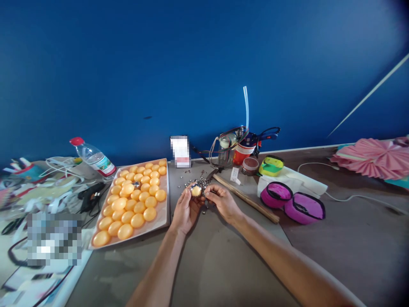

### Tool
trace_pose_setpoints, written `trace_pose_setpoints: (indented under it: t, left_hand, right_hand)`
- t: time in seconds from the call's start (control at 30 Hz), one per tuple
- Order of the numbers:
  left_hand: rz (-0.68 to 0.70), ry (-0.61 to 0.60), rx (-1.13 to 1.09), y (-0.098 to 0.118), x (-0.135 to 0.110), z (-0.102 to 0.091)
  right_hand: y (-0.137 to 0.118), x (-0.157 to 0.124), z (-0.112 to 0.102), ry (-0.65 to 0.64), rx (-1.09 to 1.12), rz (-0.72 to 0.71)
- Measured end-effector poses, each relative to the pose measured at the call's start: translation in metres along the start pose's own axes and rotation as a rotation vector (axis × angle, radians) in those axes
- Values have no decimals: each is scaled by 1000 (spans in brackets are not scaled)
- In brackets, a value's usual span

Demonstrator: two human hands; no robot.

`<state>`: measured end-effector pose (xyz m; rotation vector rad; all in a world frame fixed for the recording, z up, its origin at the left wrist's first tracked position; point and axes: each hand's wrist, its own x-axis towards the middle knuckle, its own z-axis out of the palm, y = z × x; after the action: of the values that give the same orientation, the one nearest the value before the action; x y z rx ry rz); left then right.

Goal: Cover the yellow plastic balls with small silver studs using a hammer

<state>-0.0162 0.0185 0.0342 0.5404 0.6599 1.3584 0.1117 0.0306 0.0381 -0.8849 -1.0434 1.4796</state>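
Observation:
My left hand (186, 209) and my right hand (222, 200) meet over the grey table, both closed around one small orange ball (196, 190) held between their fingertips. Just beyond the ball lies a scatter of small shiny metal pieces (198, 181). To the left sits a pale tray (161, 216) filled with several orange balls (132, 200); one dark metal piece rests among them near the tray's far end.
A wooden stick (247, 198) lies right of my hands. Two magenta pouches (292, 203), a yellow-green case (271, 166), a red cup with tools (243, 149), a water bottle (94, 158) and pink folded fans (372, 157) stand around. Cables and clutter fill the left edge. A blue wall rises behind.

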Motion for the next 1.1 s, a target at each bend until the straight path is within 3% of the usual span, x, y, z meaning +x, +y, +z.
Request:
trace_pose_setpoints:
  t: [0.5,1.1]
  left_hand:
    - [17,-61,-1,-3,-3,3]
    - [36,-28,44,-4,-4,3]
  right_hand:
    - [4,-1,-1,-74,98,62]
    - [3,0,-3,-122,84,102]
